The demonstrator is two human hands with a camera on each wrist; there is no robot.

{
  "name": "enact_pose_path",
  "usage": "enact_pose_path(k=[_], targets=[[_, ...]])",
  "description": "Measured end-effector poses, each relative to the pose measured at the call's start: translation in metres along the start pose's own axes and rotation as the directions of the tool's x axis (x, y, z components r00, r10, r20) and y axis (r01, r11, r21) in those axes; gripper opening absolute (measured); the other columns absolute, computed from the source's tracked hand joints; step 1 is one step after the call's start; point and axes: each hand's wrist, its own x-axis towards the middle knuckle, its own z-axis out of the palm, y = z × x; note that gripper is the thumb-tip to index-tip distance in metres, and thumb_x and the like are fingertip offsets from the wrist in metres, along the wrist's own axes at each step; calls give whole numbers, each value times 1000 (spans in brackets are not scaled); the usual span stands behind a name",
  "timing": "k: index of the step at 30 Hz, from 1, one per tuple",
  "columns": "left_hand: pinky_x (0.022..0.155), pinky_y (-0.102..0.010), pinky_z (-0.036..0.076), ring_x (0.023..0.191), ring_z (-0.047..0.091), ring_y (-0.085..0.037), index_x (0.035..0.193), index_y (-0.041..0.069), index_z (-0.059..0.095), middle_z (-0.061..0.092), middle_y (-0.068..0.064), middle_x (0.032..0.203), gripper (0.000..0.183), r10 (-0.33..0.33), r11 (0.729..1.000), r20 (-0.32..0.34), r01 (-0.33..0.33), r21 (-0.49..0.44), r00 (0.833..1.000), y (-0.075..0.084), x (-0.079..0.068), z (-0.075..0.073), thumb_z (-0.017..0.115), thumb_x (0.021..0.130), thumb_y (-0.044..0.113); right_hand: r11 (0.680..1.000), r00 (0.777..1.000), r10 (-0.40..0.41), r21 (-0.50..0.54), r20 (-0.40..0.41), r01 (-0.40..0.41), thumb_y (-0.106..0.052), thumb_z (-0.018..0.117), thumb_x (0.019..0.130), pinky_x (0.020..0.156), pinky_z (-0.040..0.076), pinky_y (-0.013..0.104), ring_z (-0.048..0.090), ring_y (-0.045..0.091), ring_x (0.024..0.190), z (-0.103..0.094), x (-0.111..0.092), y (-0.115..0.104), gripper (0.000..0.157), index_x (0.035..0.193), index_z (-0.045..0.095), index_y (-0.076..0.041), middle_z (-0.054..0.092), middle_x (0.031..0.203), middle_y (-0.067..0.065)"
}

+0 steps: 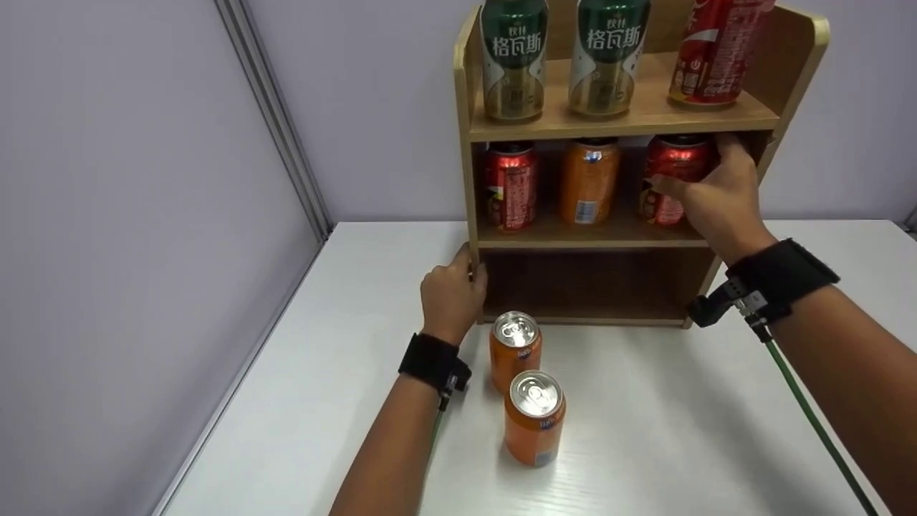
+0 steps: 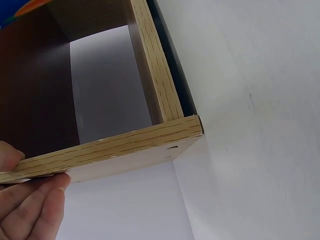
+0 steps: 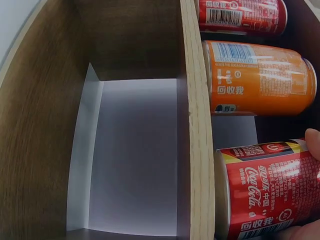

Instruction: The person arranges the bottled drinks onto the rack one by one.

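- The right hand (image 1: 720, 193) grips the red Coca-Cola can (image 1: 677, 161) from its right, thumb across the front, fingers round the far side.
- That can stands upright, by the look of it, over the middle board (image 1: 594, 244) of the wooden shelf unit (image 1: 623, 130); I can't tell from here whether its base rests fully on the wood.
- Take the middle orange can (image 1: 589, 183) as the dial's hub, as the person sees it: the gripped can sits at three o'clock, the left red can (image 1: 511, 190) at nine.
- The left hand (image 1: 453, 294), near eight o'clock, pinches the side panel (image 2: 115, 146), thumb inside and fingers outside. A sensible brace, I'd say; holding it firm should keep the unit from sliding.
- Headroom looks tight beneath the top board (image 1: 716, 123), so I'd move the can level and low, without tipping it.
- The gap towards nine o'clock is narrow; the thumb would do well to stay off the orange can.
- Gentle contact matters, because green cans (image 1: 514, 64) at eleven and twelve and a top red can (image 1: 720, 54) between one and two could wobble if the frame were jolted.
- On the white table (image 1: 344, 322), the farther Fanta can (image 1: 514, 362) and nearer Fanta can (image 1: 534, 433) stand between six and seven; the forearms should pass clear.
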Motion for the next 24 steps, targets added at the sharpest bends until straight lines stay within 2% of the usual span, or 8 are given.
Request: enact_pose_path(k=[7, 12, 24], targets=[[46, -34, 49, 52, 64, -19, 98, 4, 68, 69, -8, 68, 16, -2, 1000, -1, 2, -20, 1000, 0, -1, -1, 68, 89, 16, 1000, 1000, 3, -24, 3, -3, -11, 75, 85, 108, 28, 27, 35, 15, 135, 0, 4, -1, 82, 151, 28, -17, 37, 149, 7], [46, -34, 49, 52, 64, -19, 101, 2, 69, 69, -9, 69, 18, 11, 999, -16, -12, -33, 1000, 0, -1, -1, 67, 89, 15, 997, 1000, -12, -79, -8, 11, -15, 76, 85, 108, 29, 29, 38, 15, 132, 0, 4, 1, 80, 150, 30, -15, 40, 147, 8], [45, -36, 48, 50, 62, -20, 102, 3, 69, 68, -8, 67, 19, 5, 1000, -9, -5, -14, 1000, -1, -1, 1, 68, 88, 16, 987, 1000, -13, -157, -13, 10, -26, 74, 87, 108, 31, 34, 40, 21, 128, 0, 1, 8, 77, 149, 29, -15, 38, 145, 11]])
